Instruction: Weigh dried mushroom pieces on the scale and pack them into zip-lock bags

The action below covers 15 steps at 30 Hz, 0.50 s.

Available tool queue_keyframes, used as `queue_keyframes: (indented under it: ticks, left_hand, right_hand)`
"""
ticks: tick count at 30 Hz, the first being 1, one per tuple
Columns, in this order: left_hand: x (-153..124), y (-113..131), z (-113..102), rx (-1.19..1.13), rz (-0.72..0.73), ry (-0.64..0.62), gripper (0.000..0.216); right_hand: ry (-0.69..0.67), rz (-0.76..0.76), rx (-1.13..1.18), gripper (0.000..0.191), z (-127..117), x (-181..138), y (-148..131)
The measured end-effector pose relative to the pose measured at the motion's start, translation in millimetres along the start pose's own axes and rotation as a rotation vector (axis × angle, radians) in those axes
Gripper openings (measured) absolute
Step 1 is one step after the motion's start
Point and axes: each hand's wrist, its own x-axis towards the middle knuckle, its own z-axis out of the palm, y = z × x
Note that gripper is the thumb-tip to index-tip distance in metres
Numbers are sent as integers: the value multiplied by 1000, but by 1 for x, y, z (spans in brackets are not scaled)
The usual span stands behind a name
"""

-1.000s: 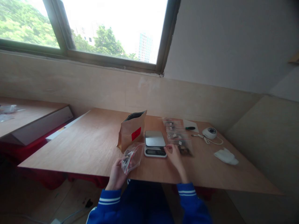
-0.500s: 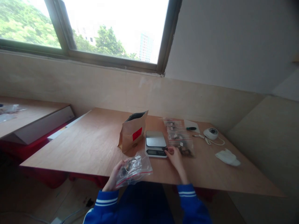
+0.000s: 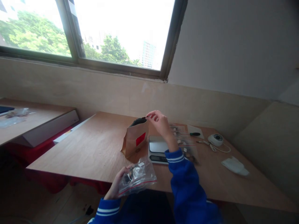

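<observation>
My left hand point(image 3: 118, 180) grips a clear zip bag point(image 3: 146, 175) with a red seal line, a small white label and dark contents, over the table's front edge. My right hand point(image 3: 160, 122) is raised, thumb and fingers pinched at the top right corner of a brown paper bag point(image 3: 130, 141) with a red label. That bag stands upright, its dark-lined mouth open. Beside it sits a kitchen scale point(image 3: 157, 144) with a bare metal plate, partly covered by my right forearm. The scale's display is too dim to read.
Several filled zip bags point(image 3: 190, 155) lie in a row right of the scale. Beyond them are a green-handled tool point(image 3: 195, 134) on a white sheet, a white dome camera point(image 3: 215, 139) with its cable, and a crumpled white cloth point(image 3: 235, 165). Another table point(image 3: 53, 116) stands at left.
My right hand has left the scale's front panel and moved up and left to the paper bag's top corner. My left hand keeps the zip bag; the view has shifted slightly.
</observation>
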Motion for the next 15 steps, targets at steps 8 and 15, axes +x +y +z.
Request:
queue_keyframes:
  ticks: [8,15]
  left_hand:
    - [-2,6,-8,-17,40,24,25]
    - [-5,11,5,-87,126,67,18]
  right_hand:
    - [101,154,69,28,19,-40,20]
    - [-353,121,-212,22,77,-117,55]
